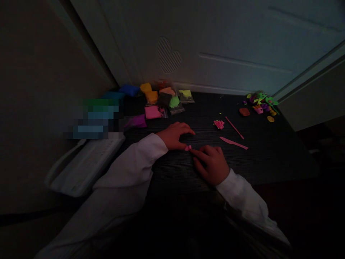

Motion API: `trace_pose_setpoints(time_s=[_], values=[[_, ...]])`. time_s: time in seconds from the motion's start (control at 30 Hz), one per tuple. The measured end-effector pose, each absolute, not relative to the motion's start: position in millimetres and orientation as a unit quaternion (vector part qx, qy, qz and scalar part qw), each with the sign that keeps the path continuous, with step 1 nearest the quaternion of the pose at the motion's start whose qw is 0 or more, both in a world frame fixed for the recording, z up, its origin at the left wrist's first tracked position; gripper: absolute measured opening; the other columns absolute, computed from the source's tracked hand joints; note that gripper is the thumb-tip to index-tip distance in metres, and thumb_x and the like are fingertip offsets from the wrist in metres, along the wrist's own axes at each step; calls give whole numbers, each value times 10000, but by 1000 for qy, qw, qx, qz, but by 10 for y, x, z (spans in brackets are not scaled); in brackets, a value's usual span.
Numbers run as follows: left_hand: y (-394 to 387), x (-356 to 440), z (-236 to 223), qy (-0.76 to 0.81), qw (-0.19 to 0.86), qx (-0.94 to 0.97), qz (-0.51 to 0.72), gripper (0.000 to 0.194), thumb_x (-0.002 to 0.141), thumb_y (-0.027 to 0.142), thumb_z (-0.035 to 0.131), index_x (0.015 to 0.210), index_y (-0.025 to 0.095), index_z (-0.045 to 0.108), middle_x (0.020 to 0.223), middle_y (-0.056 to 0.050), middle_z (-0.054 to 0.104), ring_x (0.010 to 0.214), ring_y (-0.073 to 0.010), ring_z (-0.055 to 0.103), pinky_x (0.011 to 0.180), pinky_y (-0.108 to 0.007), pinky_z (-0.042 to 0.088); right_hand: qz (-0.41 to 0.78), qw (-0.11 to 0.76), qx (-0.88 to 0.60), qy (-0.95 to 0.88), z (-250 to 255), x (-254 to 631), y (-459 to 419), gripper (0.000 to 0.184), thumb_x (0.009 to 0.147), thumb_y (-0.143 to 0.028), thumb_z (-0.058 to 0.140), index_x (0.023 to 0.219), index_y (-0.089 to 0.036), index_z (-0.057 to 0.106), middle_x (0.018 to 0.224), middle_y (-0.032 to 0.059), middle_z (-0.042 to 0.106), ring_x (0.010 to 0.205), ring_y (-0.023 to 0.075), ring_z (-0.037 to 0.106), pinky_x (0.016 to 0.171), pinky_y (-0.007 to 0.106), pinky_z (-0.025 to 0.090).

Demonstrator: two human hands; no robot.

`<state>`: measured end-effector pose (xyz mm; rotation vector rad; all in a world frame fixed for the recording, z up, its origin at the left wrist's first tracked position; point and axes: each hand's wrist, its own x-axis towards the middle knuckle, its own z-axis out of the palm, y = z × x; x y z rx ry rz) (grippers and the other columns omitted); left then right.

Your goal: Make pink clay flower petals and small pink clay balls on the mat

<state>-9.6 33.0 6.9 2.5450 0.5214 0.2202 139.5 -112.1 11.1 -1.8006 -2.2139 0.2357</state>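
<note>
A small lump of pink modelling clay (pixel 188 148) lies on the dark table between my hands. My left hand (pixel 175 136) is open beside it, fingers stretched out to the right and the thumb tip at the clay's left side. From the right, the extended index finger of my right hand (pixel 211 163) touches the clay. That hand's thumb is apart from the finger, and nothing shows in its grasp. Right of the hands are a pink beaded-looking clay piece (pixel 219 124), a thin pink modelling stick (pixel 234 128) and a pink plastic knife (pixel 233 142).
Several bags of coloured clay, including a pink one (pixel 152 112) and a blue one (pixel 129 90), line the back left. Colourful clay shapes (pixel 260 102) and a reddish clay disc (pixel 244 112) lie back right. A white power strip (pixel 86 167) stands left, and a white panel (pixel 229 43) rises behind.
</note>
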Motion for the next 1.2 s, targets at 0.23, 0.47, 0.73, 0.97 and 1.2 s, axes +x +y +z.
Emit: trace_pose_setpoints(time_s=[0.23,0.47,0.73,0.97,1.2], values=[[328,-95,77,192,261,943,80,501,639,408,560,1097,229,466,1098,-49,448,1002,-202,397,868,-338,281,79,141,-617,-770,102,1391,-1118,361,783,-297,405,1139,-280,458,865,32,503,797,159,444,729,332,259],[316,-96,80,194,260,943,76,503,634,411,561,1095,236,463,1099,-42,443,1005,-201,391,872,-336,275,79,162,-640,-747,95,1400,-1122,281,799,-269,380,1031,-235,536,837,27,532,813,151,463,741,325,256],[294,-89,78,206,245,944,75,507,631,431,553,1096,252,459,1104,-37,436,1000,-206,386,862,-344,280,76,161,-634,-752,107,1362,-1093,288,789,-262,398,1042,-226,529,851,36,537,799,153,464,735,322,252],[280,-79,92,210,242,944,75,498,638,423,548,1097,248,462,1110,-40,438,1008,-211,385,865,-350,281,72,160,-633,-754,107,1349,-1105,283,787,-259,400,1032,-213,534,859,41,535,804,156,459,737,323,252],[311,-91,89,195,262,942,80,495,638,381,565,1098,233,460,1117,-48,449,1027,-210,386,877,-353,274,74,162,-630,-756,112,1332,-1097,297,790,-259,397,1053,-208,524,859,53,539,811,164,458,733,322,252]])
